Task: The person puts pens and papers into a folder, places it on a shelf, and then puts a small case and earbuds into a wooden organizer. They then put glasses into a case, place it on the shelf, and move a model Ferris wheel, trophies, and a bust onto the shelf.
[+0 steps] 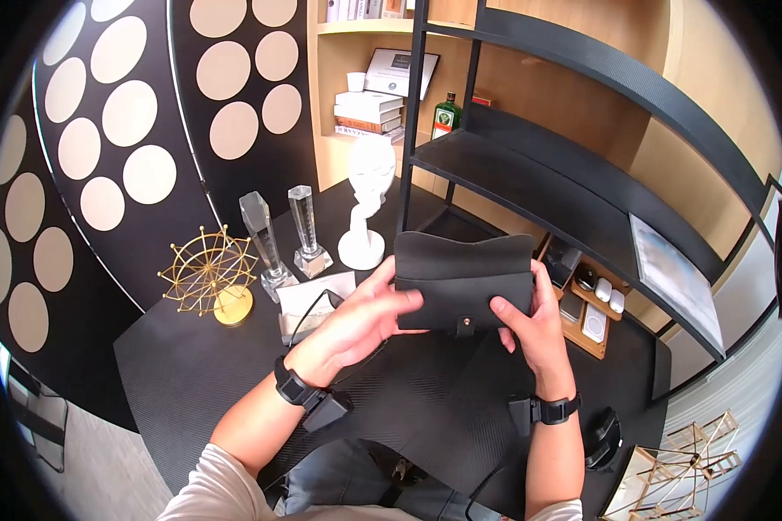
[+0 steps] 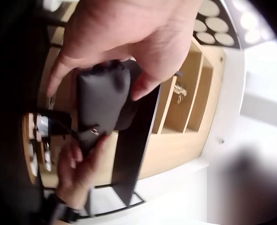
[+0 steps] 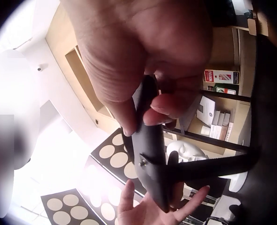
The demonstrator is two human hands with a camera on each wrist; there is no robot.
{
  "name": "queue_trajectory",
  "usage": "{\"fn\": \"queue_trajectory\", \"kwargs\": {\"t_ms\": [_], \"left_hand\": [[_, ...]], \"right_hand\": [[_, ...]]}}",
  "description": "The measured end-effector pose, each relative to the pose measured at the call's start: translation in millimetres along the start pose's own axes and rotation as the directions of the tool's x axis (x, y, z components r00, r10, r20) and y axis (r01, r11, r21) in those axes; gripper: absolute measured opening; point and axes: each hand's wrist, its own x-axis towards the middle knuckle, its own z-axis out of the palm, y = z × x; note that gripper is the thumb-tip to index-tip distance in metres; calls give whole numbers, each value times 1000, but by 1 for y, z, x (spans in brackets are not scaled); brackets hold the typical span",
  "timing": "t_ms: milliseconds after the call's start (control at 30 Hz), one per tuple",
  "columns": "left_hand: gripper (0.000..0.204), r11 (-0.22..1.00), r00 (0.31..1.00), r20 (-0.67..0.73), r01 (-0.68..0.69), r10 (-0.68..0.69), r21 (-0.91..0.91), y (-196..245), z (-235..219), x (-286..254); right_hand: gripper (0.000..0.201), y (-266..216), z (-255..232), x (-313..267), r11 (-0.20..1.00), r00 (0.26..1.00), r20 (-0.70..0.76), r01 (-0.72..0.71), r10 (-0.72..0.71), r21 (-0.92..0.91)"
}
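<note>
A black case (image 1: 465, 300) with a raised flap (image 1: 465, 252) and a small metal stud is held up above the desk. My right hand (image 1: 534, 326) grips its right end, thumb on the front and fingers behind. At the left end is my left hand (image 1: 356, 321), its thumb over the front face. In the right wrist view, the left hand (image 3: 150, 211) has its fingers spread around the case (image 3: 150, 145), and a black strap (image 3: 209, 166) sticks out from the case. The left wrist view shows the left hand (image 2: 129, 37) over one end of the case (image 2: 101, 101).
On the black desk (image 1: 208, 382) stand a gold wheel ornament (image 1: 208, 269), two crystal trophies (image 1: 304, 230) and a white figure (image 1: 365, 208). A black shelf rack (image 1: 530, 182) rises behind. Wooden trays (image 1: 582, 334) with small devices lie right, near a black object (image 1: 604, 438).
</note>
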Motion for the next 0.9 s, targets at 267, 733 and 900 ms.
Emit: {"fn": "queue_trajectory", "kwargs": {"t_ms": [267, 733, 900], "left_hand": [[55, 964, 989, 135, -98, 66, 245, 5, -4, -2], [33, 821, 932, 54, -342, 357, 457, -17, -11, 7], [60, 719, 877, 138, -459, 459, 522, -18, -9, 7]], "right_hand": [[61, 4, -6, 3, 947, 974, 39, 207, -223, 247], [30, 29, -11, 11, 916, 939, -165, 238, -302, -323], [77, 68, -41, 12, 919, 894, 220, -394, 390, -29]]}}
